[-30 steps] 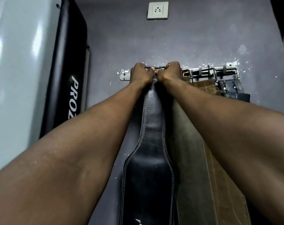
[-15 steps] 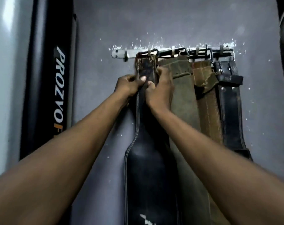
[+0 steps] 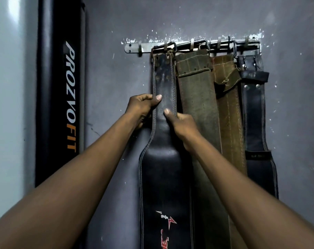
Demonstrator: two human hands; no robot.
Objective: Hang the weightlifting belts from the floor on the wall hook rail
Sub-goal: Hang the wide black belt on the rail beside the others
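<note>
The black belt is seen hanging from a hook near the left end of the hook rail on the grey wall. To its right hang an olive belt, a brown belt and a dark belt, side by side. A black pad lettered PROZVOFIT stands at the left. The belt's narrow strap is pinched at its left edge by the left hand and at its right edge by the right hand.
</note>
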